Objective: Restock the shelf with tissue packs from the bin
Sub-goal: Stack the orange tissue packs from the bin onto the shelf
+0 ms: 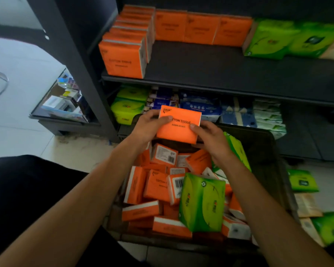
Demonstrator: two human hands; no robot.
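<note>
An orange tissue pack (178, 125) marked COTTON TISSUE is held above the dark bin (266, 143). My left hand (149, 125) grips its left edge, thumb on the front face. My right hand (210, 139) grips its lower right corner, thumb on the front. The bin below holds several loose orange packs (156, 186) and green packs (201, 202). On the dark shelf (210, 68) above, orange packs stand in a row at the left (123, 58) and along the back (201, 28), with green packs (289, 39) at the right.
A lower shelf holds green, blue and white packs (199, 107). More green and beige packs (305, 191) lie on the floor right of the bin. The shelf's dark upright (71, 60) stands at the left, with a low glass case (64, 105) beyond it.
</note>
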